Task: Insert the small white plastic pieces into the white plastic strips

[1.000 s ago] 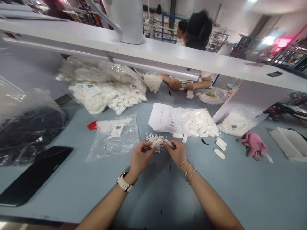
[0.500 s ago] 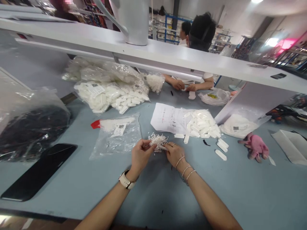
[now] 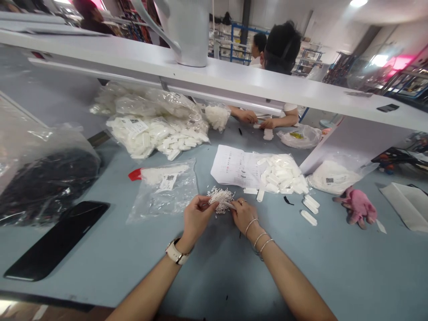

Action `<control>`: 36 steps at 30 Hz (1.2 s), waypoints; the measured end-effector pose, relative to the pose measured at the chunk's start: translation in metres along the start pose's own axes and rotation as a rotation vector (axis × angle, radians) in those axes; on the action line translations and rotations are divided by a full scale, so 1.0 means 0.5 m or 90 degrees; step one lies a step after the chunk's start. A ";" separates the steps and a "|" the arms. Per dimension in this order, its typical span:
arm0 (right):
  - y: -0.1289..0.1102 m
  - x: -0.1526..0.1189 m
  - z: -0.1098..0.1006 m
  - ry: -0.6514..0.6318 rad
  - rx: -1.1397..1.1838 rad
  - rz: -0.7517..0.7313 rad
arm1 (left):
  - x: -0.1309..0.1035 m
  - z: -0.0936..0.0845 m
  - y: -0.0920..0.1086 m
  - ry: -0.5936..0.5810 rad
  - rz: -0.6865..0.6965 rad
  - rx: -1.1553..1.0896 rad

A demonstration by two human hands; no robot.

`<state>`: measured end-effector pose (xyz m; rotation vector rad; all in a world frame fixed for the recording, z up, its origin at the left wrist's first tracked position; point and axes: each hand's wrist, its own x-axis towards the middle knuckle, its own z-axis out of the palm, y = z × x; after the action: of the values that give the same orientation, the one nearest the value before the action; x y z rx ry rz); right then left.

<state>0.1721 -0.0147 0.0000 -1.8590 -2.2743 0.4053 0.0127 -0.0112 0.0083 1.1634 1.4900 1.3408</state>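
A pile of small white pieces [image 3: 223, 206] lies on the blue-grey table between my hands. My left hand [image 3: 197, 216] pinches a white plastic strip [image 3: 216, 196] over the pile's left side. My right hand [image 3: 243, 215] has its fingers closed on a slim white piece [image 3: 230, 205] whose tip reaches into the pile. Just beyond, a printed sheet [image 3: 234, 165] lies partly under a clear bag of white plastic parts [image 3: 284, 174]. To the left is a flat clear bag [image 3: 163, 191] with a label and a red corner.
Bags of white parts [image 3: 143, 138] are heaped at the back left, near a black phone-like slab [image 3: 56, 243]. A pink glove [image 3: 359, 207] and loose white parts [image 3: 309, 217] lie right. A raised white shelf [image 3: 234, 78] crosses behind; beyond it a person's hands [image 3: 247, 117] work.
The whole view has shifted very slightly. Both hands stay at the pile with almost the same grip, and the strip in my left hand looks slightly more tilted.
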 end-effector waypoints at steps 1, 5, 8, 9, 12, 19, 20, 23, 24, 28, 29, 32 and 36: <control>0.000 -0.001 -0.001 -0.003 -0.005 0.002 | 0.000 0.000 0.000 -0.001 -0.001 -0.003; -0.001 -0.001 -0.002 -0.006 -0.007 0.002 | 0.000 0.001 -0.001 -0.005 0.003 -0.004; -0.002 -0.001 -0.002 -0.016 -0.021 0.013 | 0.000 0.001 -0.003 -0.006 0.003 0.001; -0.002 -0.001 -0.002 -0.017 -0.024 0.019 | 0.000 0.001 -0.003 -0.008 0.003 -0.004; -0.001 -0.003 0.001 -0.013 -0.018 0.038 | 0.003 0.000 -0.006 -0.011 -0.001 -0.020; 0.020 -0.005 0.002 0.008 0.042 0.042 | 0.007 -0.001 -0.015 -0.011 0.006 -0.020; 0.025 -0.004 0.002 0.010 0.061 0.041 | 0.007 -0.001 -0.014 -0.010 0.004 -0.021; 0.043 -0.001 0.002 0.038 0.150 0.054 | 0.006 -0.001 -0.006 -0.009 0.000 -0.015; 0.049 0.000 0.002 0.054 0.191 0.059 | 0.005 -0.001 -0.004 -0.009 0.000 -0.008; 0.066 0.002 0.003 0.103 0.378 0.088 | 0.003 0.000 -0.002 -0.033 -0.001 0.019; 0.068 0.003 0.003 0.111 0.424 0.096 | 0.003 0.000 -0.005 -0.047 -0.002 0.024; 0.068 0.004 0.003 0.130 0.539 0.104 | 0.002 0.003 -0.017 -0.089 0.006 0.041; 0.057 0.000 -0.005 0.129 0.595 0.071 | -0.001 0.006 -0.029 -0.118 0.042 0.077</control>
<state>0.1996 -0.0092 -0.0067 -1.4212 -1.4340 1.0189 0.0140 -0.0111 -0.0067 1.3857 1.4244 1.1637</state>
